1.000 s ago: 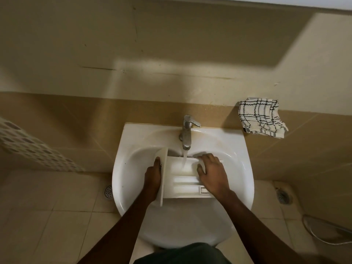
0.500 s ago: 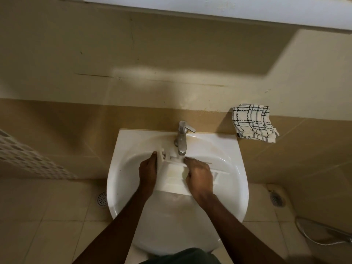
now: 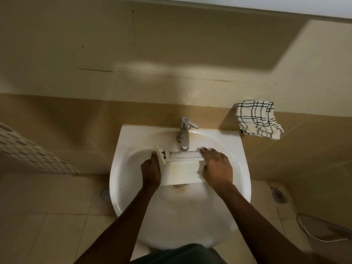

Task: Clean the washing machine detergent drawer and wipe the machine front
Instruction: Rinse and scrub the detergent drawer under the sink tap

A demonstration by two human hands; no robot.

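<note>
A white detergent drawer is held over the white sink, tipped so its pale underside faces me, just below the metal tap. My left hand grips the drawer's front panel at its left end. My right hand holds the drawer's right end, fingers reaching over its far edge. Murky water lies in the basin under the drawer. A black-and-white checked cloth lies on the ledge to the right of the sink.
A tiled wall rises behind the sink. Floor drains sit at the left and right. A hose lies on the floor at the lower right. A patterned panel stands at the left.
The drawer has been turned over from compartments-up to underside-up. My right hand shifted from inside the compartments to the drawer's right end. My left hand kept its grip on the front panel.
</note>
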